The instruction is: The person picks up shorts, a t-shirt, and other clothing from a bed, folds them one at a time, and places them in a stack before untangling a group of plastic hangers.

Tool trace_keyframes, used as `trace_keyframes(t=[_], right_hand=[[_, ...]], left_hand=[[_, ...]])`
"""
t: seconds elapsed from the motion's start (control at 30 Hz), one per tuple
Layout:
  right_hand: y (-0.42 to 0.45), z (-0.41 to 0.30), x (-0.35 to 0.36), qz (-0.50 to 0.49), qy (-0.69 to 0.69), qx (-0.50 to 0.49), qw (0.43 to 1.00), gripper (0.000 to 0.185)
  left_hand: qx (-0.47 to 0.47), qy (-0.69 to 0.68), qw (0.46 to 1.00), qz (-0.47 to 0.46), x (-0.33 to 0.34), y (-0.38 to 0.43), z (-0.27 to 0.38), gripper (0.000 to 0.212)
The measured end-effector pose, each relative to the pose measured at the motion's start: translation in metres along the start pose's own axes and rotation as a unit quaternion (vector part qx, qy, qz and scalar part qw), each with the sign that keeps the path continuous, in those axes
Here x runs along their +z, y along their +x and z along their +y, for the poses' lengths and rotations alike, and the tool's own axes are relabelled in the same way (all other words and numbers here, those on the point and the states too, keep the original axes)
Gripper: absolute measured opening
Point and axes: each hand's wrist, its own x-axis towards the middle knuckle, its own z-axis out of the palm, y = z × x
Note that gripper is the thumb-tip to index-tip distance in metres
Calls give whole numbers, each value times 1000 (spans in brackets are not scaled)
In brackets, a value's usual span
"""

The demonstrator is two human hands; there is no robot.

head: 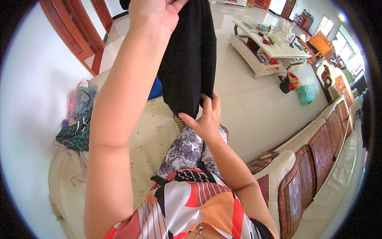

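A black cloth garment (189, 59) hangs stretched out in front of me, its upper end cut off by the picture's edge. My left hand (156, 13) is raised high at the top and holds the garment near its upper part; some fingers are out of view. Lower down, my right hand (206, 116) is at the garment's bottom end, thumb on the near side and fingers at the right edge, gripping the cloth. Below the garment show my legs in patterned trousers (182, 149). Something blue, apparently cloth (155, 89), lies just left of the garment, partly hidden behind it.
A cream quilted cover (152, 131) lies on the seat beside me. Clothes (83, 101) and thin hangers (78, 143) are piled at its left, by the wall. A low table (271, 38) with small items, a bin (289, 83), a green plastic stool (305, 95) and a sofa (319, 155) stand right.
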Motion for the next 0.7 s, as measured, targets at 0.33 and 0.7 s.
trace_keyframes(t=[0.33,0.7], right_hand=[[91,95,-98,82,-39,66,994,17],[238,76,-214,89,-228,7,969,27]], left_hand=[[-24,48,998,41,-67,78,16,22],[-38,157,986,34,-68,77,10,18]])
